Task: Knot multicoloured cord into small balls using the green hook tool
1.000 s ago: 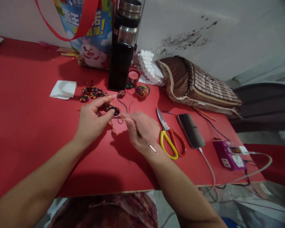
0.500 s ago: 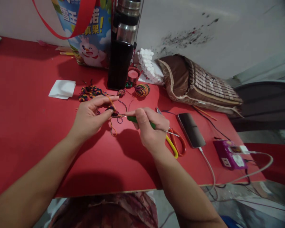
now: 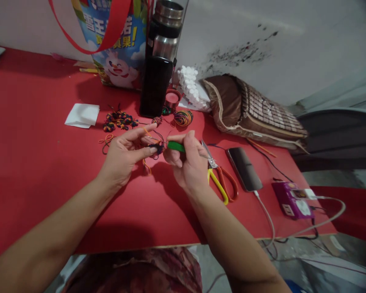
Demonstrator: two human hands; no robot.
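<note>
My left hand (image 3: 125, 152) pinches a small dark knotted piece of multicoloured cord (image 3: 156, 147) between thumb and fingers, just above the red table (image 3: 33, 162). My right hand (image 3: 189, 162) is closed round a crochet hook with a green handle (image 3: 176, 147), whose tip points left into the knotted piece. Loose orange and dark cord ends (image 3: 146, 165) hang from the piece onto the table. The two hands nearly touch.
Finished cord knots (image 3: 119, 121), a white paper square (image 3: 82, 115) and a cord bundle (image 3: 183, 117) lie behind the hands. A black flask (image 3: 157, 77), printed bag (image 3: 116, 44) and brown cushion (image 3: 256, 110) stand at the back. Scissors (image 3: 221, 183), a phone (image 3: 244, 169) and a purple device (image 3: 293, 199) lie right.
My right hand turned the hook from pointing down along the wrist to pointing left, then pushed its tip into the knotted piece. The hands moved closer together.
</note>
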